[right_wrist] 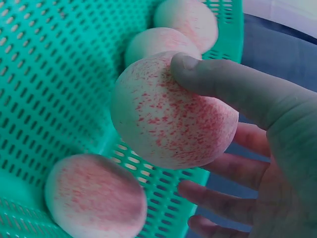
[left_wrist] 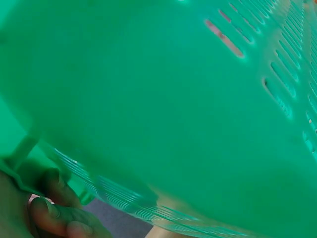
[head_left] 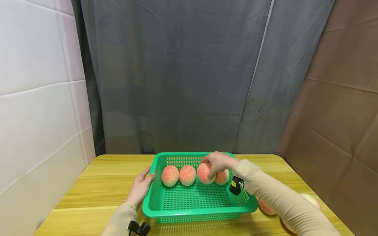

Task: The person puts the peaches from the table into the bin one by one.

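Note:
A green plastic basket (head_left: 200, 211) with slotted walls stands on the table. My left hand (head_left: 140, 187) grips its left rim, thumb on top; in the left wrist view curled fingers (left_wrist: 59, 218) show beneath the rim. With thumb and fingers, my right hand (head_left: 220, 162) holds a pink-speckled peach (right_wrist: 171, 116) over the back of the basket. Two more peaches, one at the left (head_left: 170, 176) and one beside it (head_left: 187, 175), sit along the back wall. Another peach (head_left: 222, 177) lies to the right, partly hidden by the right hand.
On the wooden table (head_left: 82, 186), right of the basket, lie a peach (head_left: 267, 207) and a paler one (head_left: 311, 200), both partly covered by my right sleeve. A grey curtain (head_left: 177, 82) hangs behind the table, with a white cloth on the left and a brown one on the right.

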`<state>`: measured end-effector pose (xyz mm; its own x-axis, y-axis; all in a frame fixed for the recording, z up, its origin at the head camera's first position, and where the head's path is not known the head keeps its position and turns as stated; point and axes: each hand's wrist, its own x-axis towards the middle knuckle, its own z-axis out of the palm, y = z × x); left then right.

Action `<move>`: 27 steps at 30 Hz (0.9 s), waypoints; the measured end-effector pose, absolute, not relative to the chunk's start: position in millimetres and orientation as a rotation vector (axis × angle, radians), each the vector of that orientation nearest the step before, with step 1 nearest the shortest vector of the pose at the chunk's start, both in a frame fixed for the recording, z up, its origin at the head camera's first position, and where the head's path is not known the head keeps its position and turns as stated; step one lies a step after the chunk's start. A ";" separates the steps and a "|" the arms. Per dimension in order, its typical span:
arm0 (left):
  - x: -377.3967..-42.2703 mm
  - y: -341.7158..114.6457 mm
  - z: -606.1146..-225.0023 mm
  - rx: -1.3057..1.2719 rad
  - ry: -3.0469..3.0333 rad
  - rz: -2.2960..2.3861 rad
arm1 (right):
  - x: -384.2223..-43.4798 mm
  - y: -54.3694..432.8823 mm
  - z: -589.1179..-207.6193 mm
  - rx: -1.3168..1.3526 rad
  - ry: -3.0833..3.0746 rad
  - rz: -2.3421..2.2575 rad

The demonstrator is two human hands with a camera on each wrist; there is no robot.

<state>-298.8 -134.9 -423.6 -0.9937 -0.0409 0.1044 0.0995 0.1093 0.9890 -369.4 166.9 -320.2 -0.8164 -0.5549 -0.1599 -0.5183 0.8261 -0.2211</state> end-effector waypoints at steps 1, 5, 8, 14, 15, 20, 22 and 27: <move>-298.7 -135.1 -423.2 -0.066 -2.259 -2.025 | -368.7 166.3 -322.6 -0.826 2.785 -0.238; -298.8 -135.3 -422.3 -0.068 -2.267 -2.004 | -366.6 164.5 -331.6 -0.823 2.768 -0.194; -298.5 -135.5 -422.3 -0.055 -2.272 -2.005 | -365.8 163.3 -337.4 -0.836 2.765 -0.140; -297.6 -135.6 -421.4 -0.058 -2.252 -2.024 | -363.7 161.4 -344.3 -0.844 2.801 -0.037; -297.5 -135.5 -421.4 -0.056 -2.250 -2.026 | -363.3 161.1 -345.5 -0.839 2.810 -0.025; -295.3 -134.6 -421.8 -0.063 -2.244 -2.040 | -360.5 158.8 -350.6 -0.788 2.832 -0.005; -294.4 -134.5 -422.0 -0.060 -2.246 -2.044 | -360.2 158.4 -351.7 -0.785 2.834 -0.011; -293.5 -135.5 -421.0 -0.050 -2.261 -2.031 | -361.2 158.6 -352.6 -0.801 2.828 -0.033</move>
